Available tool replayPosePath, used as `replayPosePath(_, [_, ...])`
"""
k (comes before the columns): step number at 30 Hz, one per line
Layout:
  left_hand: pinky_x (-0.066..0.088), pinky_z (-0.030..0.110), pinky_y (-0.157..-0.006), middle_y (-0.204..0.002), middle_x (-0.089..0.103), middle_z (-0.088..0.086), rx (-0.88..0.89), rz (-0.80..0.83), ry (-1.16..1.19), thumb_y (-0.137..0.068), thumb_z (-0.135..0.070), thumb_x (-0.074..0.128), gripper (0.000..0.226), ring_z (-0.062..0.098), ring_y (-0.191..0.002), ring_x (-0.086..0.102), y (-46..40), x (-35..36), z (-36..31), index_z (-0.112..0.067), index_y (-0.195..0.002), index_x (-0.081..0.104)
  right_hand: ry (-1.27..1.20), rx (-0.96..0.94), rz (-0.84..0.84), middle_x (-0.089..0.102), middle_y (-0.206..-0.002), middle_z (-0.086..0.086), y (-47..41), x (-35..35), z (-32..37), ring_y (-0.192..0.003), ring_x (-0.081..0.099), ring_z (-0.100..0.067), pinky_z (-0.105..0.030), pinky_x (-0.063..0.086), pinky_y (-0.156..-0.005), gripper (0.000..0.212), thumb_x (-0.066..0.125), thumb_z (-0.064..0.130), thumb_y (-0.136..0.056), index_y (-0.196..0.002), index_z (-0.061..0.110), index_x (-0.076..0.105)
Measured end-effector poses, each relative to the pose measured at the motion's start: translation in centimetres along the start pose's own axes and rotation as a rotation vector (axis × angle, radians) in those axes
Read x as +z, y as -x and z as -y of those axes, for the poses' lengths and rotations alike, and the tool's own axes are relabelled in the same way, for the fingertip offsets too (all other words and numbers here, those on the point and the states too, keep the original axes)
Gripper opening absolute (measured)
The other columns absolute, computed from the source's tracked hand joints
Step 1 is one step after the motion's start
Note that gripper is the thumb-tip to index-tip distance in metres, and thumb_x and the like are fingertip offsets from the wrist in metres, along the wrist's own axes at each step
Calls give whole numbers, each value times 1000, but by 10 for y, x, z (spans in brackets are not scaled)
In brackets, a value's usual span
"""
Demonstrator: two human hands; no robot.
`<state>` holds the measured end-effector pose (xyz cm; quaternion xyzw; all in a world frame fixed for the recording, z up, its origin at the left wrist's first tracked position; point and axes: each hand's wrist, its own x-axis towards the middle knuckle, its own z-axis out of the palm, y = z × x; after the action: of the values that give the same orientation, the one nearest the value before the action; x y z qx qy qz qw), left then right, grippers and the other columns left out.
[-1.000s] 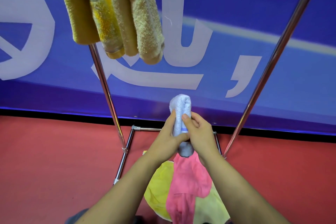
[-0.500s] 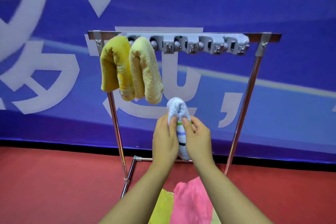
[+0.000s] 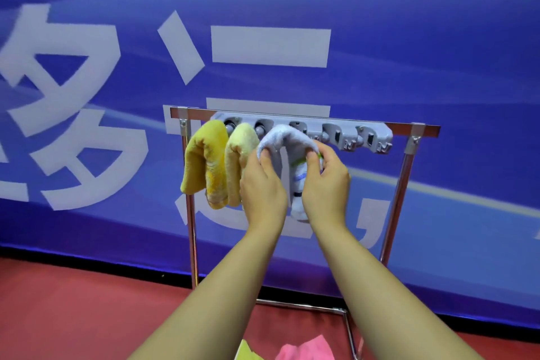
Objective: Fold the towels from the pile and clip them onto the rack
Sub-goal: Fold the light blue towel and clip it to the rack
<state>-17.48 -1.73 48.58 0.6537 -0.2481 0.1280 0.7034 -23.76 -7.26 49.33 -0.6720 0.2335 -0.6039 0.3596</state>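
Bare forearms, no sleeves, short fingernails

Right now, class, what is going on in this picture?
A person is hanging folded towels on a metal rack. Both hands, left hand and right hand, hold a white towel up at the grey clip bar, at the third clip. Two yellow towels already hang to its left. More towels, a pink towel among them, lie on the red floor below.

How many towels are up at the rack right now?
3. A dark yellow towel hangs at the left end, a pale yellow towel beside it, and a white towel, held by both hands, is at the third clip. Pile towels show below.
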Motion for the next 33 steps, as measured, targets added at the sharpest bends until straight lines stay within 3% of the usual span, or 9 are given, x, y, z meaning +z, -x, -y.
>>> replayPosePath(4, [34, 28, -73, -101, 65, 0, 11, -29, -19, -111, -33, 31, 39, 18, -93, 58, -15, 3, -9, -14, -117, 64, 59, -30, 1, 75, -105, 5, -17, 6, 4, -97, 67, -21, -42, 55, -82, 27, 49, 27, -105, -123, 27, 69])
replayPosePath(9, [31, 19, -56, -92, 60, -5, 37, -15, -70, -112, -34, 30, 37, 9, -78, 51, -29, 8, -13, -17, -110, 62, 112, -25, 3, 75, -107, 3, -31, 12, 0, -100, 65, -23, -40, 54, -83, 29, 47, 29, -105, -126, 30, 67])
replayPosePath(12, [31, 17, -57, -92, 59, -5, 29, -3, -118, -111, -36, 29, 37, 13, -82, 53, -34, 12, -7, -18, -111, 61, 121, -7, 26, 75, -107, 5, -37, 18, -9, -101, 66, -23, -43, 55, -83, 29, 46, 31, -105, -125, 31, 67])
replayPosePath(15, [29, 29, -57, -94, 56, -5, 3, 11, -180, -111, -37, 28, 38, 14, -83, 49, -37, 13, 4, -18, -115, 61, 128, 24, 60, 74, -106, 6, -36, 23, -21, -101, 65, -23, -45, 55, -84, 28, 46, 31, -105, -123, 31, 68])
replayPosePath(20, [32, 32, -71, -94, 57, -6, 48, 3, -189, -111, -35, 28, 36, 15, -86, 50, -42, 15, 32, -21, -114, 61, 139, 51, 126, 74, -96, 3, -30, 26, -36, -91, 64, -18, -39, 53, -77, 27, 48, 29, -106, -123, 28, 68])
replayPosePath(24, [46, 35, -79, -90, 64, -5, -28, 236, 100, -109, -36, 33, 30, 18, -91, 61, -44, 25, 53, -22, -99, 59, 158, 55, 191, 74, -94, -1, -20, 30, -51, -90, 66, -25, -41, 54, -76, 25, 50, 28, -105, -122, 26, 68])
replayPosePath(26, [51, 45, -100, -113, 70, 0, -144, 361, 252, -101, -55, 38, 36, 21, -113, 65, -42, 32, 68, -31, -109, 63, 138, 66, 233, 75, -97, 3, -14, 31, -60, -91, 68, -21, -42, 55, -80, 24, 51, 28, -104, -120, 28, 68])
replayPosePath(28, [49, 48, -108, -127, 70, -1, -214, 448, 319, -96, -69, 36, 45, 20, -124, 64, -37, 35, 80, -39, -114, 65, 112, 84, 315, 75, -99, 8, -8, 31, -67, -91, 69, -11, -40, 56, -82, 25, 50, 31, -104, -122, 31, 66])
replayPosePath(33, [51, 21, -88, -100, 76, -23, -180, 526, 372, -113, -31, 19, 41, -7, -100, 68, -23, 26, 81, -33, -123, 59, 136, 83, 483, 70, -122, 10, 5, 33, -88, -107, 69, -13, -45, 60, -88, 44, 42, 52, -100, -143, 44, 47])
